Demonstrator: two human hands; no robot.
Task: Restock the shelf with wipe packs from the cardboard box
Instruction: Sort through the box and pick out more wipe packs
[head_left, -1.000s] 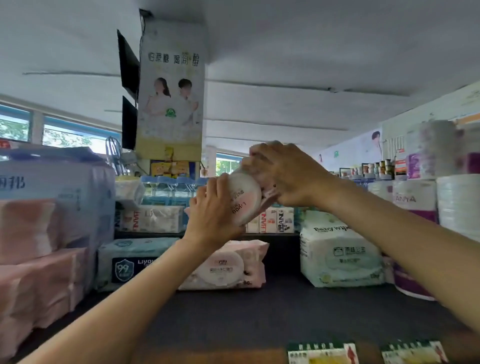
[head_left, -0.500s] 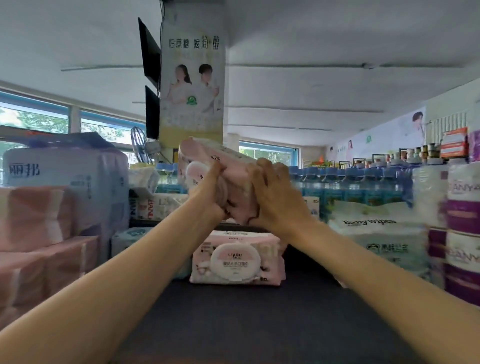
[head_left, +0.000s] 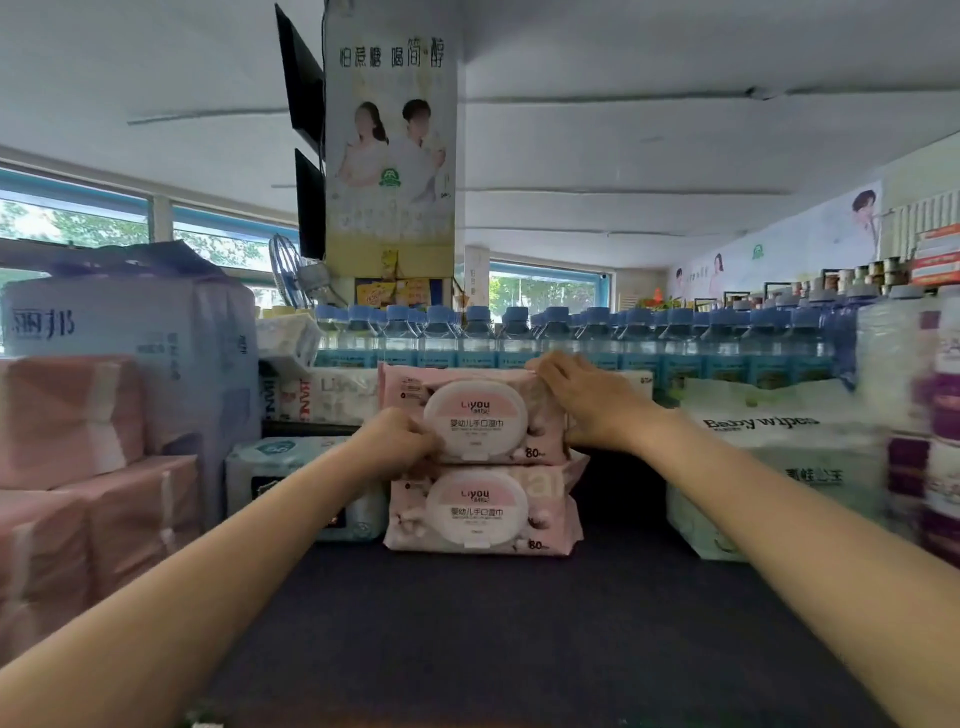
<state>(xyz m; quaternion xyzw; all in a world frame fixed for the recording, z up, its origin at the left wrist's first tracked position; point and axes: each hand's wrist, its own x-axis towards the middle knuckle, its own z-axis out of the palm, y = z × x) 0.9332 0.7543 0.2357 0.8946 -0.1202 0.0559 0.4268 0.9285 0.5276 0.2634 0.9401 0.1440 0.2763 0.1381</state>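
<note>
While my left hand (head_left: 397, 441) and right hand (head_left: 587, 402) are clamping the upper pink pack (head_left: 475, 415), it is lying flush on its twin (head_left: 480, 512); dark shelf (head_left: 519, 623) is lying bare in front.

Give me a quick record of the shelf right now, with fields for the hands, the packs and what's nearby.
left hand: grips top pink wipe pack at its left end
right hand: grips the same pack's right end
stack: top pack rests on bottom pink wipe pack
shelf: dark surface
neighbours: blue pack left, Baby wipes pack right
</note>
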